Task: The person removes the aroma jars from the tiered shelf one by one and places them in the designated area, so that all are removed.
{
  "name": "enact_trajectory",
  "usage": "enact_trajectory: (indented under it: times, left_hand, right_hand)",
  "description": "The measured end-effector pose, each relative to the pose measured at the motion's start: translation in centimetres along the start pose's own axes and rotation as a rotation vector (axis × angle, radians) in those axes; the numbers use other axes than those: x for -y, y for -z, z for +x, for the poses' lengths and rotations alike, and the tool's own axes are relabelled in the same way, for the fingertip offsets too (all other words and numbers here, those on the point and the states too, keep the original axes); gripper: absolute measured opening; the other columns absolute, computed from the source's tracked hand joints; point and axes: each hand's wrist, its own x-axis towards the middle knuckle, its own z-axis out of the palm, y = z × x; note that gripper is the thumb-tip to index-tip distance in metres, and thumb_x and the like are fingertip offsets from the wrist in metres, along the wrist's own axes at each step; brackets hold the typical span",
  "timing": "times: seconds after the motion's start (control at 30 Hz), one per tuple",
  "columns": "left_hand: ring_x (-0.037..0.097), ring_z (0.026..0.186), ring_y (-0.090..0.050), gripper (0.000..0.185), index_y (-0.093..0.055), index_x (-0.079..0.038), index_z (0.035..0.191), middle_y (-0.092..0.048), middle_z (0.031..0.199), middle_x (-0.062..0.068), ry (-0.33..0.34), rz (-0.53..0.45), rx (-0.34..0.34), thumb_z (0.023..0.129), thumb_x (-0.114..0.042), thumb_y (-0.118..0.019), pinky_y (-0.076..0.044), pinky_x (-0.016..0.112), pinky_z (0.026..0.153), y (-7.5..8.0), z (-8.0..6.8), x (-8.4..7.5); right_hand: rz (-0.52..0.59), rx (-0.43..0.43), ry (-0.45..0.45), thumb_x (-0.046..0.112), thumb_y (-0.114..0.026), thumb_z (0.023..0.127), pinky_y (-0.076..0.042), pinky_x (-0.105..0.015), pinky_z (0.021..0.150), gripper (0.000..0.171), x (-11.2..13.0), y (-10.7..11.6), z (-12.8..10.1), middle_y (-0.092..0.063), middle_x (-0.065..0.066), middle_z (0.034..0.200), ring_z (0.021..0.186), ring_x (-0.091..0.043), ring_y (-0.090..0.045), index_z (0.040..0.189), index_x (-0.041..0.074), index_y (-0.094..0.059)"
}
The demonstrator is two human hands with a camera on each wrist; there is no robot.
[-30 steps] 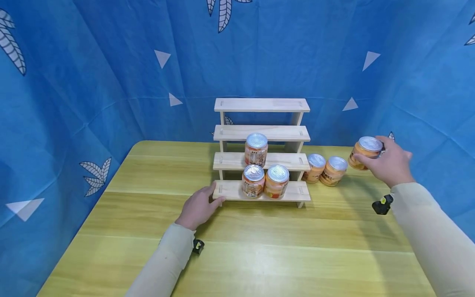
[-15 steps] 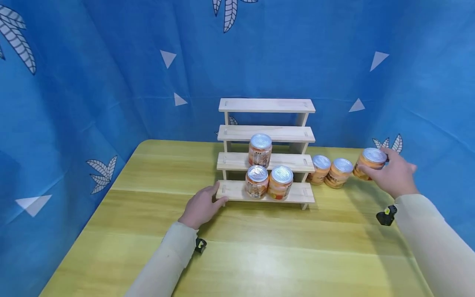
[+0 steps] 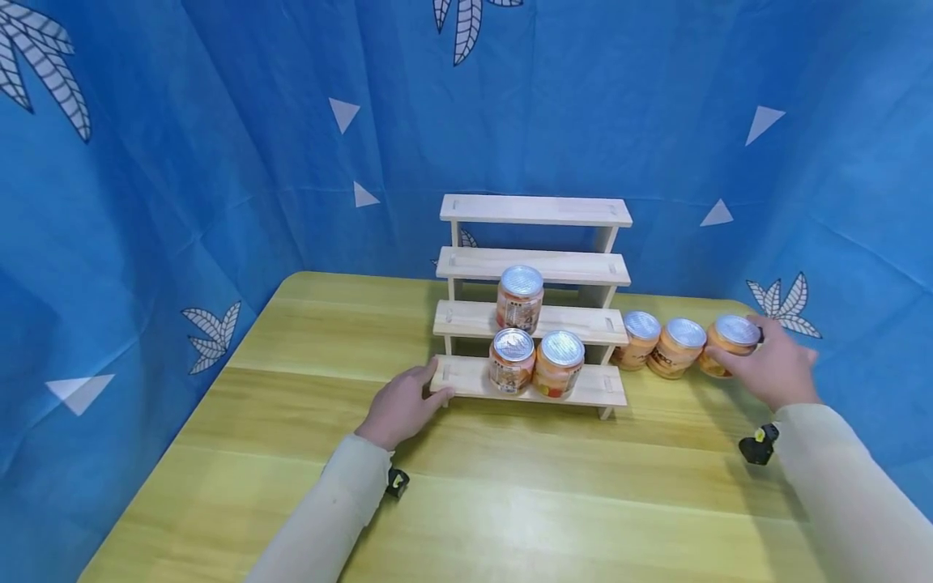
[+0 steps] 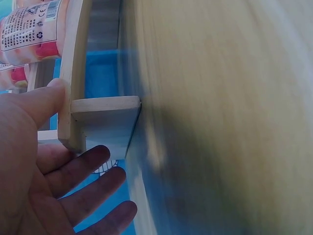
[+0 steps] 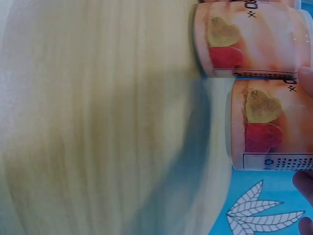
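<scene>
A four-step wooden rack (image 3: 466, 382) stands mid-table. One orange can with a silver lid (image 3: 520, 298) sits on its second step, and two cans (image 3: 513, 360) (image 3: 559, 363) sit on the bottom step. Right of the rack, a row of cans (image 3: 640, 340) (image 3: 679, 346) stands on the table. My right hand (image 3: 758, 356) grips the rightmost can (image 3: 729, 340), which stands beside the others. The right wrist view shows that can (image 5: 266, 127) next to its neighbour (image 5: 259, 44). My left hand (image 3: 426, 385) rests against the rack's bottom step, thumb (image 4: 41, 103) on the step's end (image 4: 73, 88), fingers straight.
The yellow-green wooden table (image 3: 510, 502) stretches toward me. A blue cloth with leaf and triangle prints (image 3: 219, 162) closes in the back and both sides. The rack's top two steps (image 3: 535, 210) hold nothing.
My right hand has brought its can down and leftward from the air onto the table, beside the two cans right of the rack. The left hand stays at the bottom step.
</scene>
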Motion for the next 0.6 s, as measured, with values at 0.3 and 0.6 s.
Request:
enact_trajectory:
  times: [0.3,0.6]
  left_hand:
    - [0.035,0.135,-0.050,0.076,-0.037,-0.007,0.155,-0.051,0.148,0.018,0.000,-0.004,0.001,0.098,-0.050,-0.062,-0.045,0.050,0.108,0.1,0.0,-0.1]
    - [0.035,0.135,-0.050,0.076,-0.037,-0.007,0.156,-0.052,0.148,0.017,-0.004,-0.003,-0.003,0.098,-0.050,-0.062,-0.046,0.050,0.107,-0.1,0.0,0.1]
  right_hand:
    - [-0.009,0.026,-0.007,0.058,-0.071,0.088,-0.014,-0.073,0.089,0.097,-0.5,-0.9,-0.4,-0.052,-0.037,0.127,0.108,-0.055,-0.050,0.146,-0.011,-0.034]
    - [0.001,0.042,-0.004,0.055,-0.067,0.092,-0.014,-0.075,0.091,0.094,-0.9,-1.4,-0.7,-0.050,-0.038,0.128,0.110,-0.056,-0.049,0.147,-0.012,-0.030]
